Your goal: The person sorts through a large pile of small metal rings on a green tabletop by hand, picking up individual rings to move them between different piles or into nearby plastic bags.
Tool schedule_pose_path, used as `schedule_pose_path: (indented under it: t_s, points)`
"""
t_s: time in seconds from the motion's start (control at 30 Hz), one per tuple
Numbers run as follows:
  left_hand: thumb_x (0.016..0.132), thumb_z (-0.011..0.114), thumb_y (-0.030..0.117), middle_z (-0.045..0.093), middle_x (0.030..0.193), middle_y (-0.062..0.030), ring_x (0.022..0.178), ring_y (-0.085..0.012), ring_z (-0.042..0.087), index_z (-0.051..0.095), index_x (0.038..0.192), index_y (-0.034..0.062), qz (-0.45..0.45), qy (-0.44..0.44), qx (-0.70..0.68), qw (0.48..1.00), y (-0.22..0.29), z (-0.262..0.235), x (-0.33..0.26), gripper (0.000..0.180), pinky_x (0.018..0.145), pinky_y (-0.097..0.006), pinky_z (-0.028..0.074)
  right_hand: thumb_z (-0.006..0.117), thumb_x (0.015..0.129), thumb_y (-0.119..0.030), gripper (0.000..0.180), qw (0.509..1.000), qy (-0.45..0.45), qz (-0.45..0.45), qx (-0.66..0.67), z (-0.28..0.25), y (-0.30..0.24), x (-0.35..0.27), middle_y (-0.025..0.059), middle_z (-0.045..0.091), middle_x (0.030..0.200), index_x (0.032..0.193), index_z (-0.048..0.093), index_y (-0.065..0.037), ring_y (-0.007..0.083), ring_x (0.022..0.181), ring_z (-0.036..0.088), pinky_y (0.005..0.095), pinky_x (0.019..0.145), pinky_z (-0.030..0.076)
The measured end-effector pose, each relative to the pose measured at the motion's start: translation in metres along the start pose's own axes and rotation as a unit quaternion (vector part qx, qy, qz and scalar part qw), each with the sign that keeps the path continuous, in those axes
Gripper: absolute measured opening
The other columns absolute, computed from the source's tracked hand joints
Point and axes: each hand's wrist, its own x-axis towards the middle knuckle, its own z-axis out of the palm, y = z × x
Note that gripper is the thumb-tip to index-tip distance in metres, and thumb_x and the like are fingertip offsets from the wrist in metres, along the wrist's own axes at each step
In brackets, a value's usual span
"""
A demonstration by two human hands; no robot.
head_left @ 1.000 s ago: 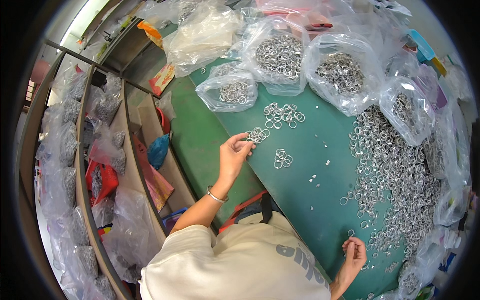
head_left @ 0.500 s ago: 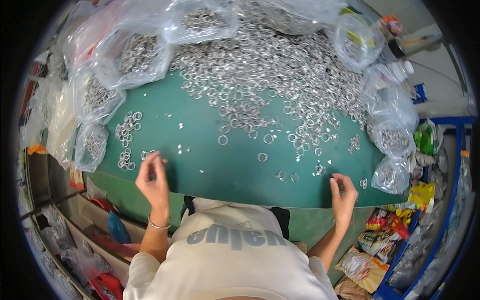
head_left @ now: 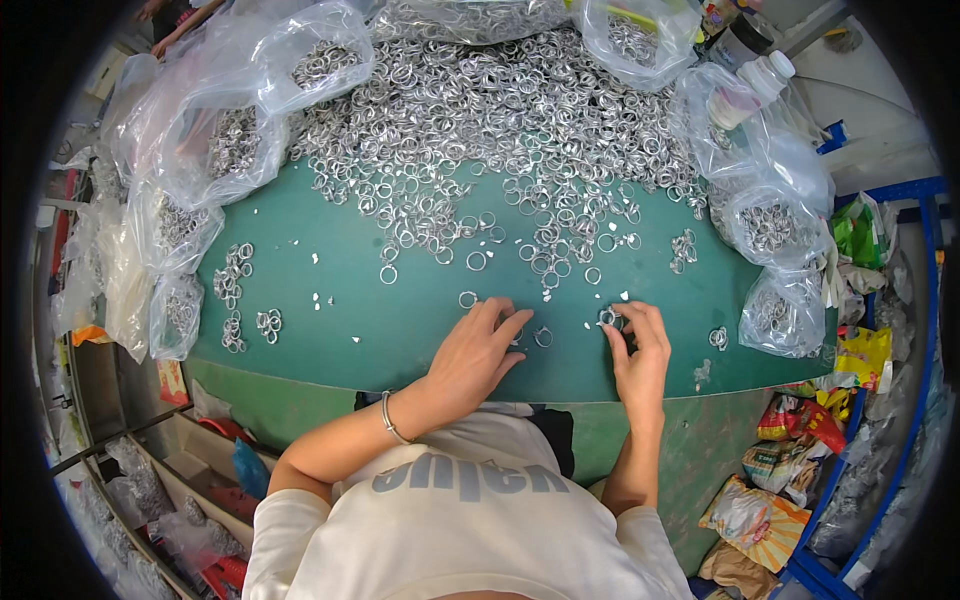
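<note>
While the left hand (head_left: 468, 357) angles inward, grip unclear, right fingers (head_left: 618, 348) pinch a ring (head_left: 606, 316).

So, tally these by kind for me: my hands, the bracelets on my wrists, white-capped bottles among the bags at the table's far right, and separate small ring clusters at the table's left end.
Hands: 2, left hand and right hand
Bracelet: 1
Bottle: 1
Ring clusters: 3
Total: 7
</note>
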Motion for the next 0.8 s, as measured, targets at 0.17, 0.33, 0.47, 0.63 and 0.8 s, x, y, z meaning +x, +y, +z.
schedule_pose_path:
  t_s: [0.17,0.33,0.47,0.63,0.8]
  points:
    - [0.077,0.065,0.0,0.05,0.108,-0.0133,0.094,-0.0315,0.052,0.053,0.121,0.0007,0.004,-0.006,-0.011,1.0,-0.004,0.011,0.001,0.045,0.081,-0.04,0.045,0.07,0.073,0.005,0.029,0.999,0.02,-0.008,0.03,-0.014,-0.001,-0.001,0.0113,0.058,0.097,0.1,0.063,-0.001,0.0205,0.074,0.055,0.0304,0.067,0.047]
    - [0.079,0.066,0.001,0.05,0.112,-0.0128,0.096,-0.0327,0.054,0.051,0.125,0.0048,0.017,0.002,-0.02,1.0,0.001,0.017,0.004,0.048,0.08,-0.04,0.047,0.072,0.072,0.001,0.03,0.992,-0.072,-0.093,0.048,0.0,-0.017,-0.015,0.0143,0.057,0.098,0.1,0.064,0.0,0.032,0.089,0.058,0.0371,0.075,0.049]
    - [0.078,0.066,0.001,0.05,0.113,-0.0133,0.099,-0.0331,0.054,0.05,0.127,0.0052,-0.017,-0.033,-0.033,0.999,0.008,0.013,0.007,0.051,0.08,-0.039,0.048,0.071,0.073,-0.003,0.041,0.989,-0.125,-0.078,0.012,0.018,-0.021,-0.021,0.0136,0.053,0.104,0.112,0.057,-0.001,0.034,0.092,0.057,0.0397,0.075,0.048]
    - [0.078,0.066,0.0,0.05,0.114,-0.0145,0.1,-0.0338,0.053,0.052,0.123,0.0036,0.011,-0.042,-0.039,0.998,0.004,0.018,0.009,0.047,0.08,-0.039,0.048,0.07,0.075,-0.004,0.042,0.987,-0.139,-0.078,-0.019,0.019,-0.029,-0.017,0.0121,0.052,0.107,0.114,0.055,-0.002,0.0339,0.09,0.058,0.041,0.073,0.048]
    - [0.079,0.066,0.001,0.053,0.112,-0.0154,0.099,-0.0345,0.054,0.056,0.114,0.001,0.04,-0.032,-0.059,0.997,0.0,0.025,0.009,0.036,0.08,-0.039,0.049,0.07,0.076,-0.004,0.036,0.99,-0.113,-0.079,0.014,0.027,-0.02,-0.022,0.0121,0.054,0.104,0.109,0.057,-0.002,0.0338,0.086,0.059,0.0407,0.069,0.049]
